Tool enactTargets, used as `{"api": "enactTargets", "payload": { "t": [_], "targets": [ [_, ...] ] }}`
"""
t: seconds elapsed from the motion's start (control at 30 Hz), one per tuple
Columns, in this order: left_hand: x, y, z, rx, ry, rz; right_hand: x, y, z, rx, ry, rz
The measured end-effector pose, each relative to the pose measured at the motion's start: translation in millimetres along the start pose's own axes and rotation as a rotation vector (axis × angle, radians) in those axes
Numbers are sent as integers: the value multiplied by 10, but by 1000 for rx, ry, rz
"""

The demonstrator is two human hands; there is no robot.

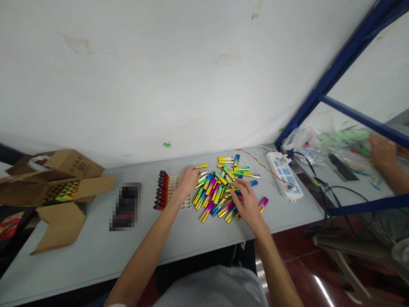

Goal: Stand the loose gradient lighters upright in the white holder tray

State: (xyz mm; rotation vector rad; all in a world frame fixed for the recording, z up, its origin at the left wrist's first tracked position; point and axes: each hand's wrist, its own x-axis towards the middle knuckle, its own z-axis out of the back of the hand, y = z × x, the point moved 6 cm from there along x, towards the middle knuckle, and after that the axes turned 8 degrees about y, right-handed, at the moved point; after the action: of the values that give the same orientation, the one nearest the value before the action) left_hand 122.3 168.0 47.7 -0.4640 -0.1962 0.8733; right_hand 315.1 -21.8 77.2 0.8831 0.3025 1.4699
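Note:
A loose heap of shiny lighters (217, 194) in yellow, green, blue and magenta lies on the grey table. My left hand (188, 183) is closed at the heap's left side, with a yellow lighter (201, 166) at its fingertips. Curved over the right part of the heap, my right hand (247, 202) has its thumb and fingers apart, touching lighters; what lies beneath its palm is partly hidden. A white tray with holes (185, 203) sits left of the heap, partly behind my left hand. Along its left side runs a row of red lighters with black ends (162, 192).
Left on the table (96, 238) are an open cardboard box (96, 187) holding lighters and a blurred dark object (126, 207). A power strip (284, 177) with cables stands right, beside a blue metal frame (306, 106). Beyond it, another person's hand (383, 151) is near plastic bags.

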Motion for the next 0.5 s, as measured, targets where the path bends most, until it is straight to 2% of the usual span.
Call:
{"api": "enactTargets", "payload": {
  "t": [0.17, 0.3, 0.4, 0.5],
  "targets": [
    [20, -9, 38, -31, -40, -7, 73, 81, 14, 8, -4, 37],
    [-76, -76, 200, -184, -186, -25, 108, 124, 70, -7, -31, 40],
    [-256, -93, 318, -521, -289, -3, 143, 173, 65, -15, -22, 52],
    [-464, -116, 311, -977, -254, 40, 196, 246, -2, -16, 2, 77]
  ]
}}
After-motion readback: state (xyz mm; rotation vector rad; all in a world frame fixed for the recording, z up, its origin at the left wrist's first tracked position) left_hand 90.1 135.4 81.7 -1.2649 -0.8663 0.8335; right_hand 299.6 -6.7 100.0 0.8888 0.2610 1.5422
